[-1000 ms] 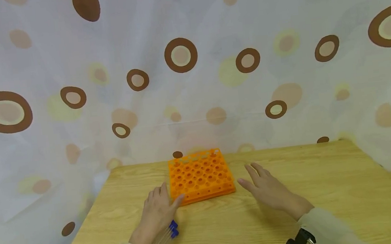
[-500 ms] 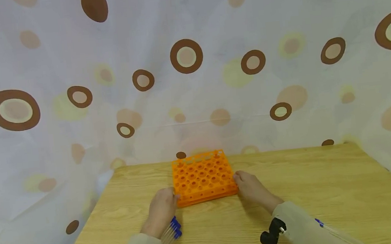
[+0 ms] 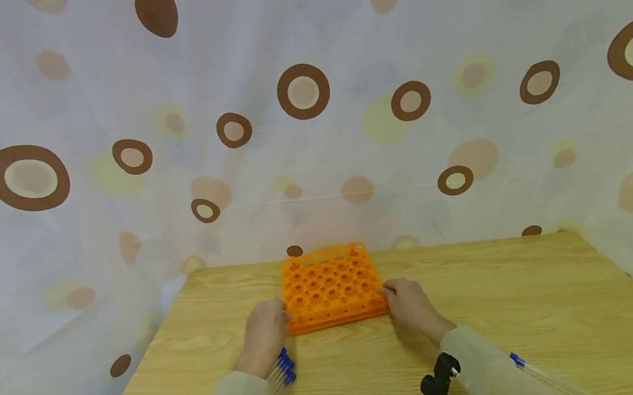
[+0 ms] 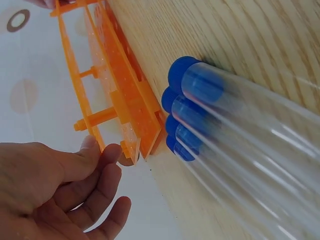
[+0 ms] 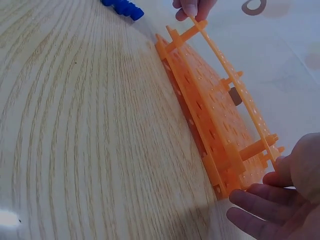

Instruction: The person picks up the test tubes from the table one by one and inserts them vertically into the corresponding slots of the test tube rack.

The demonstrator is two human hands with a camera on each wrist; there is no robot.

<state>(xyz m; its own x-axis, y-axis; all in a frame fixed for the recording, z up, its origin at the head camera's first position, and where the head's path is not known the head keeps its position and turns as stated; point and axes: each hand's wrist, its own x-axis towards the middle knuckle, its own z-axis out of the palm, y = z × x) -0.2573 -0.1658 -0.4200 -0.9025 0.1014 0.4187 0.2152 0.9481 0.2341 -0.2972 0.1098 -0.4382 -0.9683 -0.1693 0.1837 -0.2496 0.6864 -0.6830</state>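
Observation:
An orange test tube rack [image 3: 331, 286] with rows of round holes stands toward the back of the table. My left hand [image 3: 267, 334] pinches the rack's left front corner; in the left wrist view its thumb and forefinger meet at the top plate while the other fingers curl loosely. At the right front corner my right hand [image 3: 411, 306] pinches the top plate between thumb and fingers. Several clear test tubes [image 4: 240, 145] with blue caps [image 4: 182, 75] lie beside my left wrist, partly hidden by the sleeve in the head view.
Another blue-capped tube [image 3: 544, 379] lies by my right sleeve. The wooden table [image 3: 476, 283] ends at a spotted curtain [image 3: 312, 159] behind the rack, and the same cloth hangs along both sides.
Both hands went from open beside the rack to pinching its front corners, the right moving in leftward. Over the last half second they have barely moved, and the view has shifted slightly.

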